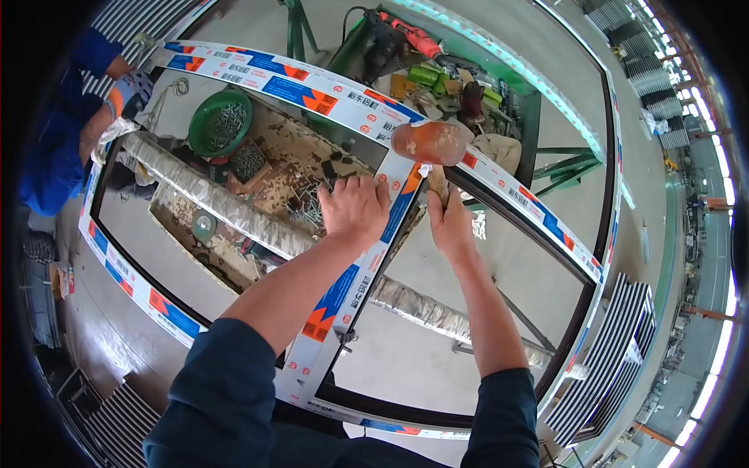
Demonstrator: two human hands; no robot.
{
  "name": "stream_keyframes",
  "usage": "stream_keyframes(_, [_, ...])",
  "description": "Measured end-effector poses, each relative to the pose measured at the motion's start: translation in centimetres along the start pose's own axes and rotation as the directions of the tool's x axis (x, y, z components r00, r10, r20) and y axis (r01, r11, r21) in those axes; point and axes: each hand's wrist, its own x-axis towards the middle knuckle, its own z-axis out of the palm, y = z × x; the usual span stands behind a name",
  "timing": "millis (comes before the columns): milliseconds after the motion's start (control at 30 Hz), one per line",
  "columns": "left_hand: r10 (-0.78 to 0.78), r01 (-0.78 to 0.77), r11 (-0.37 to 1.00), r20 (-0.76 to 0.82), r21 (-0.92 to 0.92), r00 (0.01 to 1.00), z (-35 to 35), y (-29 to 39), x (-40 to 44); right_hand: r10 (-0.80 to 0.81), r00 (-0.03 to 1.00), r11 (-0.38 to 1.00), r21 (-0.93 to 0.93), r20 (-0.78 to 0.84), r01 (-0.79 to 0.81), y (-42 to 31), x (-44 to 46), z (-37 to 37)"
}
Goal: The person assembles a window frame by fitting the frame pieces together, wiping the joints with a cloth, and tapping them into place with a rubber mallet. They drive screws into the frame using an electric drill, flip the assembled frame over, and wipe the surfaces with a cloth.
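A large window frame (pixel 281 87), covered in white, blue and orange printed film, lies across supports in front of me. My right hand (pixel 451 222) is closed around the wooden handle of a mallet (pixel 431 143). Its reddish-brown, translucent head is over the joint where the middle bar (pixel 343 300) meets the far rail; whether it touches the film I cannot tell. My left hand (pixel 356 209) rests by the upper end of that bar, fingers stretched out and nothing held. Below that hand, loose screws (pixel 307 204) lie on a worn board.
A co-worker's gloved hand (pixel 131 90) is at the frame's left end. A green bowl of screws (pixel 221 122) sits on the board (pixel 175 210). Beyond the frame, a green bin (pixel 530 129) holds a red power tool (pixel 412 35). Wrapped support bars (pixel 222 199) run beneath the frame.
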Motion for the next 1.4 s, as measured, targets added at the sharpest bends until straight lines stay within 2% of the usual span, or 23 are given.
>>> stream_keyframes(100, [-0.024, 0.025, 1.000, -0.070, 0.002, 0.997, 0.3, 0.0, -0.1, -0.048, 0.998, 0.998, -0.052, -0.045, 0.046, -0.5, 0.0, 1.0])
stream_keyframes(133, [-0.016, 0.016, 1.000, -0.064, 0.010, 0.998, 0.4, -0.3, -0.2, -0.011, 0.998, 0.995, -0.098, -0.054, 0.006, -1.6, -0.4, 0.9])
stream_keyframes(200, [0.030, -0.028, 0.999, -0.167, 0.016, 0.986, -0.2, -0.8, -1.3, 0.019, 0.998, 0.997, -0.071, -0.053, -0.022, -3.2, -1.6, 0.7])
stream_keyframes(233, [0.075, -0.071, 0.996, -0.084, 0.045, 0.994, -1.0, -1.3, -2.9, 0.059, 0.997, 0.990, -0.122, -0.049, -0.065, -3.8, -2.8, 0.6])
stream_keyframes(333, [0.141, -0.142, 0.990, -0.064, -0.004, 0.988, -0.8, -5.5, -10.8, 0.075, 0.997, 0.970, -0.231, 0.014, -0.070, -5.0, -8.9, -0.3])
stream_keyframes(367, [0.088, -0.084, 0.996, 0.122, -0.038, 0.989, -2.9, -6.5, -13.4, 0.072, 0.996, 0.965, -0.256, 0.045, -0.058, -5.4, -10.8, -0.7])
stream_keyframes(400, [0.104, -0.106, 0.992, -0.026, -0.065, 0.994, -1.3, -8.5, -15.8, 0.076, 0.994, 0.965, -0.258, 0.074, -0.054, -5.7, -11.7, -1.3])
stream_keyframes(467, [0.002, 0.003, 0.998, 0.079, -0.066, 0.997, -2.9, -8.1, -16.1, 0.080, 0.988, 0.979, -0.194, 0.133, -0.053, -6.5, -13.7, -2.1])
stream_keyframes(500, [0.039, -0.038, 0.993, 0.009, -0.110, 0.999, -2.7, -8.2, -16.1, 0.062, 0.991, 0.985, -0.168, 0.120, -0.042, -7.6, -15.3, -2.6])
stream_keyframes(600, [0.007, -0.013, 0.996, -0.082, -0.083, 0.997, -2.0, -8.3, -16.0, -0.018, 0.997, 0.992, -0.123, 0.078, 0.027, -7.7, -17.6, -1.4])
stream_keyframes(667, [-0.019, 0.017, 0.998, -0.024, -0.061, 1.000, -2.2, -8.2, -15.9, 0.038, 0.993, 0.960, -0.279, 0.111, -0.006, -6.2, -19.1, 0.4])
stream_keyframes(767, [-0.011, 0.011, 1.000, -0.048, -0.007, 0.999, -3.1, -8.5, -16.9, 0.037, 0.995, 0.963, -0.269, 0.094, -0.010, -6.3, -19.6, 0.6])
stream_keyframes(900, [0.042, -0.042, 0.999, -0.005, 0.006, 0.999, -4.7, -12.1, -24.4, 0.043, 0.997, 0.964, -0.266, 0.063, -0.025, -7.6, -21.1, 1.4])
stream_keyframes(967, [0.134, -0.139, 0.989, 0.111, 0.040, 0.985, -5.2, -13.2, -25.8, 0.021, 0.995, 0.970, -0.242, 0.101, 0.004, -8.1, -22.4, 1.0])
stream_keyframes(1000, [0.135, -0.140, 0.989, 0.114, 0.039, 0.984, -5.3, -13.4, -25.9, 0.009, 0.990, 0.973, -0.231, 0.143, 0.024, -8.1, -23.5, 0.6])
stream_keyframes(1067, [0.149, -0.157, 0.987, 0.234, 0.015, 0.961, -5.6, -13.3, -25.5, 0.030, 0.988, 0.973, -0.230, 0.151, 0.005, -9.1, -25.4, 0.4])
stream_keyframes(1133, [0.140, -0.146, 0.989, 0.190, 0.022, 0.972, -5.4, -13.2, -25.8, 0.061, 0.989, 0.980, -0.196, 0.133, -0.034, -9.3, -27.1, 1.3])
stream_keyframes(1167, [0.142, -0.147, 0.989, 0.138, 0.028, 0.980, -5.5, -13.1, -25.9, 0.074, 0.984, 0.966, -0.258, 0.165, -0.029, -7.8, -27.6, 2.6])
stream_keyframes(1267, [0.190, -0.229, 0.968, 0.304, 0.100, 0.934, -7.2, -12.7, -25.8, 0.080, 0.977, 0.963, -0.268, 0.198, -0.024, -8.7, -27.8, 2.0])
stream_keyframes(1300, [0.230, -0.262, 0.962, 0.285, 0.079, 0.931, -6.8, -13.1, -25.9, 0.089, 0.976, 0.967, -0.254, 0.199, -0.036, -9.3, -27.7, 1.3])
stream_keyframes(1333, [0.208, -0.222, 0.972, 0.168, 0.071, 0.964, -5.8, -13.2, -26.1, 0.073, 0.982, 0.967, -0.254, 0.173, -0.027, -9.4, -28.0, 1.1])
stream_keyframes(1367, [0.159, -0.168, 0.985, 0.178, 0.034, 0.971, -4.9, -13.4, -25.9, 0.057, 0.989, 0.959, -0.283, 0.134, -0.017, -9.2, -28.4, 1.4])
stream_keyframes(1400, [0.179, -0.186, 0.982, 0.163, 0.027, 0.970, -4.8, -13.1, -25.4, 0.006, 0.993, 0.969, -0.246, 0.121, 0.024, -8.5, -28.8, 1.8])
